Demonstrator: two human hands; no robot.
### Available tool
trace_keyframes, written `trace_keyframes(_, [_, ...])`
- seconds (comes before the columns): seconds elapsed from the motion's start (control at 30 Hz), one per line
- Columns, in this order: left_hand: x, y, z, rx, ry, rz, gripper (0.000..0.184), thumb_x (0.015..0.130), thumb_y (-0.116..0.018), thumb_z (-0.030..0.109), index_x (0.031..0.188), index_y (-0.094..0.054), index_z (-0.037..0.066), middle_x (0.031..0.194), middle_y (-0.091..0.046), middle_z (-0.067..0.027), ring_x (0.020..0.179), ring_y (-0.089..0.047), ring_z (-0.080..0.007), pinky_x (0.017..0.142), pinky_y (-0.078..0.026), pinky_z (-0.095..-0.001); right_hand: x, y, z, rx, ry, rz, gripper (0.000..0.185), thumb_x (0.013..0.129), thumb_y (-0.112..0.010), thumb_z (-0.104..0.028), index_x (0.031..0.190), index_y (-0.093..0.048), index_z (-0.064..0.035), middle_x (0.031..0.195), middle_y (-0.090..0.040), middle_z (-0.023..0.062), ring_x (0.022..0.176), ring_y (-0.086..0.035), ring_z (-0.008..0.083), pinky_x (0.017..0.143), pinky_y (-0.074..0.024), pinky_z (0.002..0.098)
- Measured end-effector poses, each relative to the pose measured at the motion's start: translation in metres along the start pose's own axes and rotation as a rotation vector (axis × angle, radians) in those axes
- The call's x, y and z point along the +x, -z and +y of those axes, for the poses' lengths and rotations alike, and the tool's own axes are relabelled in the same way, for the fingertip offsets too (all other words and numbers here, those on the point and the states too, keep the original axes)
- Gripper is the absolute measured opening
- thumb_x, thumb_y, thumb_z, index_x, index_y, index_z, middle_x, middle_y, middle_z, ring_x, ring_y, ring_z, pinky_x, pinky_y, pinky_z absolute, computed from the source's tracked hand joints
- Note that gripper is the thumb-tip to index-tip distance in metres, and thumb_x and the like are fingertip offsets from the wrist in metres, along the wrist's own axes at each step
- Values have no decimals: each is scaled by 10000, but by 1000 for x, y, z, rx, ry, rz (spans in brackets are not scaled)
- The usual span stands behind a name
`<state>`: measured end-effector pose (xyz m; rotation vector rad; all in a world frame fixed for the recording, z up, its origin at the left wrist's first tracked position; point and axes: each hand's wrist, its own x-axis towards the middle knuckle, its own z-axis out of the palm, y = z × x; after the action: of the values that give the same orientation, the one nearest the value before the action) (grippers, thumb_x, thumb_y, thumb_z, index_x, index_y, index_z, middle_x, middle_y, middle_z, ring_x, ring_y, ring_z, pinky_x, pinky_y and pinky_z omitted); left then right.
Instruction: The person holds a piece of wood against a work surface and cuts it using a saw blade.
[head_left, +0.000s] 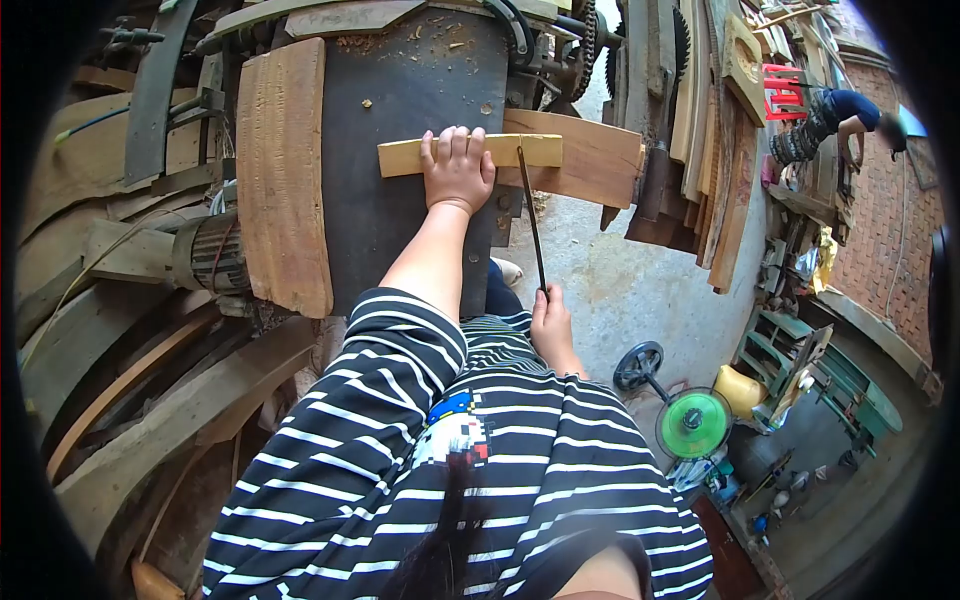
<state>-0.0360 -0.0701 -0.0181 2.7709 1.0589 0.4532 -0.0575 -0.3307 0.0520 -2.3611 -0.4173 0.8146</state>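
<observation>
A narrow light wooden strip (pixel 400 158) lies across the dark bench top (pixel 375 240), and its right end rests over a wider reddish board (pixel 600 165). My left hand (pixel 459 170) presses on the strip, its fingers wrapped over the far edge. A long thin dark tool (pixel 533 215), perhaps a saw or file, reaches up to the strip near its right end. My right hand (pixel 552 322) is closed round the tool's near end, beside my striped shirt.
A thick plank (pixel 285 180) stands left of the bench top, near a motor (pixel 212 252). Toothed blades (pixel 683 45) and stacked boards (pixel 735 205) are at the right. A green wheel (pixel 692 423) stands on the floor. Another person (pixel 825 120) bends at the far right.
</observation>
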Motion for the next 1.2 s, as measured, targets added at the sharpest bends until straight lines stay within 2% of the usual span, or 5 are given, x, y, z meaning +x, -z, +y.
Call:
trace_keyframes(0.4, [-1, 1, 0, -24, 11, -2, 358, 846, -502, 327, 1176, -504, 189, 1165, -502, -24, 1209, -418, -191, 1101, -193, -492, 53, 4, -46, -67, 31, 21, 206, 964, -461, -202, 1035, -517, -17, 775, -607, 296, 748, -584, 490, 593, -434, 538])
trace_keyframes(0.5, [0, 1, 0, -33, 13, -5, 355, 847, -502, 327, 1174, -505, 190, 1166, -501, -25, 1212, -416, -191, 1103, -191, -493, 40, 23, -40, -140, 109, 49, 209, 962, -518, -205, 981, -592, -11, 572, -568, 83, 419, -556, 144, 422, -450, 305])
trace_keyframes(0.6, [0, 1, -1, -39, 9, -13, 354, 849, -501, 327, 1175, -507, 189, 1169, -500, -27, 1214, -414, -191, 1104, -190, -493, 20, 58, -87, -87, -126, -69, 210, 943, -513, -193, 994, -593, -5, 729, -634, 245, 652, -636, 403, 571, -470, 466])
trace_keyframes(0.87, [0, 3, 0, -30, 12, -28, 363, 851, -498, 328, 1186, -505, 190, 1175, -498, -28, 1215, -413, -191, 1106, -187, -495, 25, 65, -111, 102, -42, 9, 333, 950, -537, -125, 1262, -541, -10, 650, -590, 48, 454, -528, 84, 413, -430, 245])
trace_keyframes(1.2, [0, 2, 0, -26, 15, -29, 363, 851, -491, 338, 1187, -500, 199, 1170, -500, -17, 1211, -417, -179, 1111, -171, -482, 60, 71, -126, 416, -256, -261, 418, 989, -458, -154, 1399, -417, -84, 657, -618, 74, 361, -489, 84, 292, -346, 208])
